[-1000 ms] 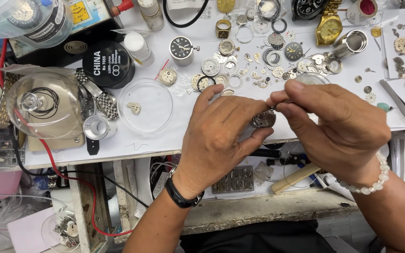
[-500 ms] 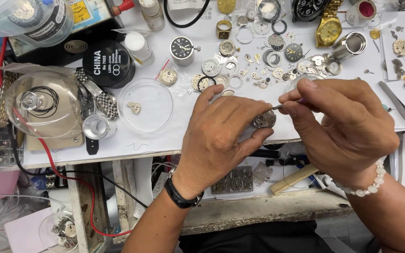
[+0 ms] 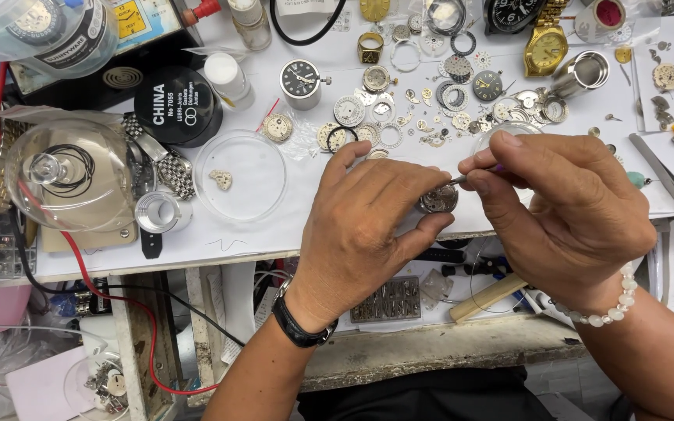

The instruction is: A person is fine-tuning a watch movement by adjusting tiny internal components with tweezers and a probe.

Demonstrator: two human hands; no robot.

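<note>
1. Watch movement (image 3: 438, 199), round and silvery, sits pinched at the left hand (image 3: 368, 226) fingertips, above the white bench (image 3: 228, 234) edge.
2. Right hand (image 3: 567, 210) grips a thin tool (image 3: 462, 178), its tip touching the movement.
3. Clear round dish (image 3: 241, 176) lies nearby.

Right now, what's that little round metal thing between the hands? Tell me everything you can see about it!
The small round watch movement looks like silvery grey metal with tiny parts on its upward face, too small to tell apart. The left hand pinches it between thumb and fingers, just above the front edge of the white worktable. The right hand holds a thin metal tool whose tip meets its upper edge. Fingers hide part of it.
</note>
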